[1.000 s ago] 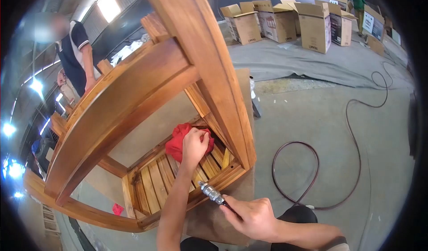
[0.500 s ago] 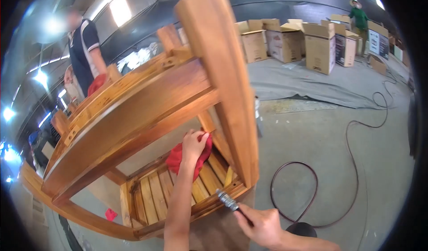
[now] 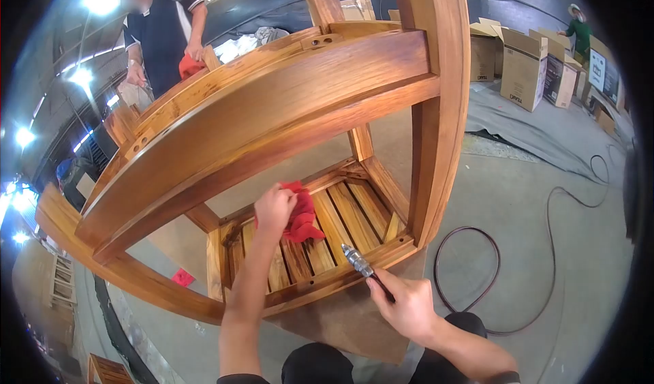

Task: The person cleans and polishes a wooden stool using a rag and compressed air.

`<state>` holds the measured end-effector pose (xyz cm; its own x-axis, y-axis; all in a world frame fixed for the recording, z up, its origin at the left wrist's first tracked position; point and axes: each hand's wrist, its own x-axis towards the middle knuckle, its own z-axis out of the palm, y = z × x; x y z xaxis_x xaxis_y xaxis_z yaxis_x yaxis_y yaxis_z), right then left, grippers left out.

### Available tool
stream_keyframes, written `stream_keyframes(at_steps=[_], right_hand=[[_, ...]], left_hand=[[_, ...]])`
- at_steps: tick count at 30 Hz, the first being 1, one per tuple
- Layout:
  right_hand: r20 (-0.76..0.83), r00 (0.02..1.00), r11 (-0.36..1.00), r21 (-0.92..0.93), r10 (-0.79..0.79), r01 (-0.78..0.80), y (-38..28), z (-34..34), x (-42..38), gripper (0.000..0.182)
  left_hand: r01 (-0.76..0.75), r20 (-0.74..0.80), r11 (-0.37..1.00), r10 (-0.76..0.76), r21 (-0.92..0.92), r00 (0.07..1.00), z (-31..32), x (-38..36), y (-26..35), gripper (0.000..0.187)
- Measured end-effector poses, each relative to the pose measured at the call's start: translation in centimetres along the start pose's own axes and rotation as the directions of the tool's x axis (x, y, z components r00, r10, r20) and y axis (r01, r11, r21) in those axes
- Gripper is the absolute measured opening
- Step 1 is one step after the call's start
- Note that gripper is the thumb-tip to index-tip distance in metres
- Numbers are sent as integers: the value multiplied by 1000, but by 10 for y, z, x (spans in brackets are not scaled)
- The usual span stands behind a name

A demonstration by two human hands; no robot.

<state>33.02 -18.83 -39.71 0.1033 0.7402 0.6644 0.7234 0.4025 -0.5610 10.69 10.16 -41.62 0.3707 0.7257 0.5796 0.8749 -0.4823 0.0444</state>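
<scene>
The person's left hand (image 3: 272,210) reaches down inside an upturned piece of glossy brown wooden furniture (image 3: 272,104), its fingers bunched around a crumpled red cloth (image 3: 302,215) and pressing it flat onto the slatted wooden panel (image 3: 334,227) at the bottom of the frame. The cloth lies near the middle of the slats, partly under the palm, so that the hand's weight bears straight down through it onto the wood.

The right hand (image 3: 407,308) sits lower and nearer the body, just outside the frame's front rail. Its fingers are curled tight around the dark handle of a metal-tipped air tool (image 3: 360,263), whose silvery nozzle points up and inward toward the slats, close to the rail but seemingly not touching it. Held this way, the tool stays aimed at the gaps between the slats while the other hand works the cloth.

The furniture's thick curved rails and upright leg (image 3: 436,111) arch over both hands, which is why the left arm goes in between them from below. A dark hose (image 3: 504,275) loops across the grey concrete floor (image 3: 531,200) to the right.

Behind the frame another person in a dark shirt (image 3: 167,33) stands holding a second red rag (image 3: 189,65) at the far rail. Open brown cardboard boxes (image 3: 524,67) stand well away at the back right, with a person in green (image 3: 581,33) beside them.
</scene>
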Motion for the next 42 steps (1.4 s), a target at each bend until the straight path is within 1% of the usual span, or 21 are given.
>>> stream_keyframes(at_steps=[3, 5, 7, 9, 11, 13, 15, 17, 18, 21, 24, 25, 27, 28, 31, 32, 35, 36, 39, 40, 42], right_hand=[[30, 999, 998, -53, 31, -29, -8, -3, 6, 13], [53, 997, 991, -123, 59, -52, -8, -1, 15, 13], [0, 999, 983, -179, 36, -35, -12, 5, 37, 11], [68, 994, 982, -171, 88, -76, -15, 12, 65, 14], [109, 994, 982, -190, 28, -7, -9, 23, 101, 24], [19, 998, 906, -422, 60, -47, 16, 62, 146, 27], [173, 962, 869, -484, 213, -106, 32, 82, 172, 28], [466, 835, 955, -189, 292, -228, 39, 96, 190, 30], [604, 746, 948, -53, 281, -314, 38, 100, 197, 31], [571, 790, 974, -161, 222, -157, 31, 123, 207, 34], [167, 984, 834, -550, 57, 45, 52, 172, 200, 35], [352, 922, 888, -460, 163, 19, 45, 168, 206, 32], [687, 670, 951, -294, 282, -99, 36, 148, 228, 26], [515, 794, 913, -391, 323, -118, 28, 148, 220, 27], [330, 883, 849, -513, 334, -129, 0, 151, 213, 31], [305, 901, 916, -351, 309, -196, 16, 158, 214, 35], [468, 800, 920, -290, 375, -262, 9, 150, 219, 33], [359, 872, 909, -368, 332, -195, 1, 153, 212, 37], [549, 793, 963, -104, 264, -248, 14, 150, 213, 33], [585, 737, 937, -134, 338, -323, 14, 147, 213, 32], [392, 865, 927, -322, 314, -191, 4, 163, 198, 30]], left_hand=[[200, 81, 928, -236, 314, 968, -25, -27, -33, 15], [350, 0, 844, -383, 407, 924, -32, -52, -66, 17], [447, -30, 802, -475, 397, 879, -45, -67, -72, 18], [483, -82, 785, -493, 388, 866, -39, -75, -70, 19], [530, -163, 759, -509, 378, 845, -30, -78, -57, 24], [585, -133, 731, -579, 351, 804, -45, -72, -31, 52], [547, -29, 758, -576, 354, 817, -58, -73, -23, 62], [536, -2, 762, -574, 364, 819, -64, -76, -21, 59], [534, 10, 764, -576, 361, 817, -64, -74, -23, 58], [582, -35, 731, -612, 355, 790, -52, -72, -31, 42], [578, -22, 730, -614, 364, 789, -49, -69, -31, 36], [576, -41, 726, -608, 377, 793, -47, -68, -31, 36], [575, -76, 719, -597, 390, 799, -43, -66, -29, 36], [581, -96, 719, -594, 382, 799, -44, -66, -28, 35], [566, -91, 721, -583, 399, 807, -40, -65, -30, 36], [552, -88, 726, -571, 411, 816, -41, -66, -30, 35], [578, -157, 734, -563, 356, 811, -41, -69, -30, 34], [564, -152, 746, -549, 354, 822, -40, -66, -32, 36], [522, -127, 768, -515, 370, 848, -37, -66, -34, 39], [533, -142, 758, -522, 374, 841, -35, -66, -34, 39], [545, -171, 754, -521, 368, 836, -32, -64, -34, 40]])
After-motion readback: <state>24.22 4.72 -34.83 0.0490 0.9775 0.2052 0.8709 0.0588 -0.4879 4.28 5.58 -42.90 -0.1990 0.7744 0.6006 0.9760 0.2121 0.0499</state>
